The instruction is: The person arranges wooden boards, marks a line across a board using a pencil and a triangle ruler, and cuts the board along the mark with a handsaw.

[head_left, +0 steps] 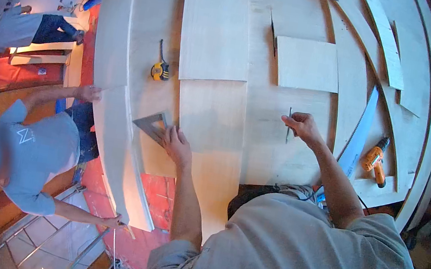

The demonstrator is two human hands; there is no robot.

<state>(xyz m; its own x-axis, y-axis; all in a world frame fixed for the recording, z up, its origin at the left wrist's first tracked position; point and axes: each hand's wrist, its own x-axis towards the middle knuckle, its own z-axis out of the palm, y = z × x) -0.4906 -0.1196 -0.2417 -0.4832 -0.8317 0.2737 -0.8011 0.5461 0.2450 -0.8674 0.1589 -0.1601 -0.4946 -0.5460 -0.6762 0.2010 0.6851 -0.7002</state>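
My left hand [176, 145] grips a metal triangular square [152, 126] by its near corner, over the pale wood boards. My right hand [306, 129] pinches a thin dark pencil-like stick [289, 121], held upright above the wood sheet. A pale plank [210, 116] lies between my two hands. Beyond my left hand, a yellow and black tape measure [159, 70] rests on the surface. A short rectangular board [307, 64] lies past my right hand. To the right of my right arm are a handsaw [360, 133] and an orange cordless drill [374, 161].
On the left, a co-worker [40, 142] in a cap has both hands at a long board [115, 55]. Farther off is another person [30, 29]. Narrow wood strips [385, 40] lie at the upper right. A metal frame [50, 238] stands at the lower left.
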